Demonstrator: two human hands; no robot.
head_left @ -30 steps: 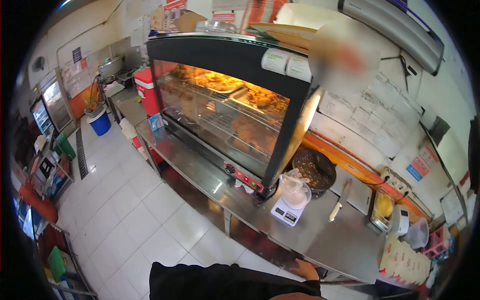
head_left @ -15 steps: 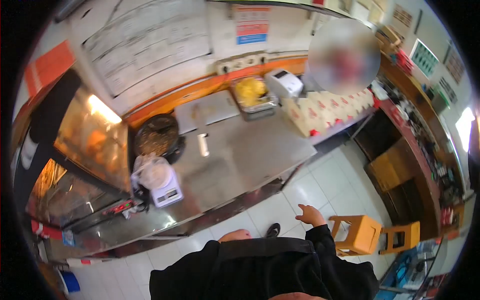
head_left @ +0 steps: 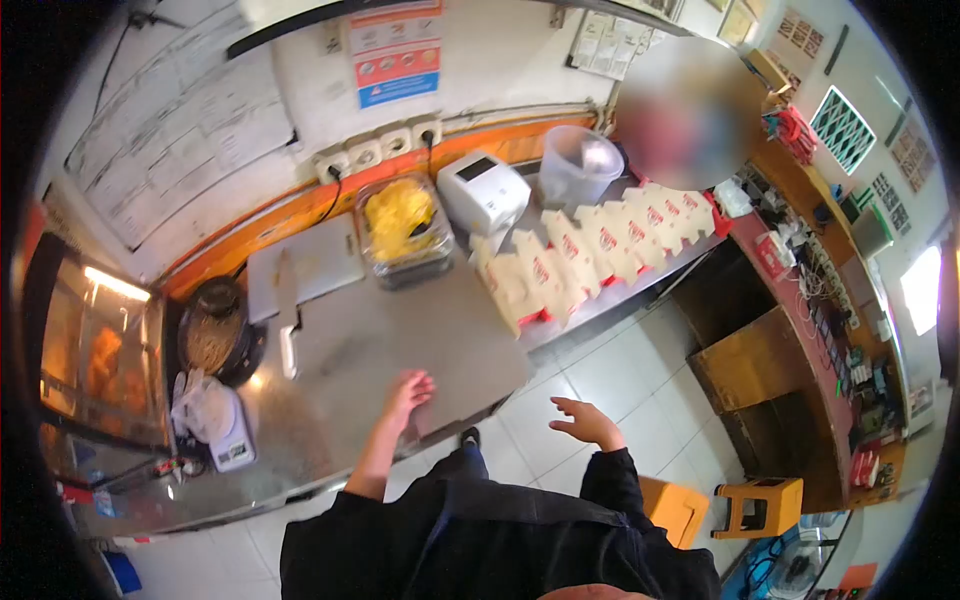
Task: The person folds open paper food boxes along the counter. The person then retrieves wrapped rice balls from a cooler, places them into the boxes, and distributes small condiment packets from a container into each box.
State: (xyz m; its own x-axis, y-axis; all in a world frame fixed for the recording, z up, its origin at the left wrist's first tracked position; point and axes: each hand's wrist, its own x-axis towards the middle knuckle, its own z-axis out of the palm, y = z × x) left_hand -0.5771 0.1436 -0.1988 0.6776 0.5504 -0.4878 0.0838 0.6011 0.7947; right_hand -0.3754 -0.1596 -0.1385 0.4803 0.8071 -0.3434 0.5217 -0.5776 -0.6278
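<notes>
My left hand (head_left: 409,393) is over the front part of the steel counter (head_left: 400,340), fingers loosely apart and nothing in them. Off the counter's front edge, above the tiled floor, my right hand (head_left: 586,421) is held out empty with its fingers spread. A knife with a white handle (head_left: 289,352) lies on the counter to the left, its blade over a pale cutting board (head_left: 310,266). Behind my left hand sits a clear container of yellow food (head_left: 399,215). Printed paper food boxes (head_left: 566,262) stand in a row beyond my hands.
At the left are a black pan (head_left: 212,335), a scale (head_left: 230,430) with a plastic bag on it, and a lit food warmer (head_left: 100,350). A white device (head_left: 484,190) and a clear bucket (head_left: 578,165) stand at the back. Orange stools (head_left: 760,507) are at the lower right.
The view has swung right, away from the warmer and toward the paper boxes. My left hand has come up over the counter. My right hand remains out in front, empty.
</notes>
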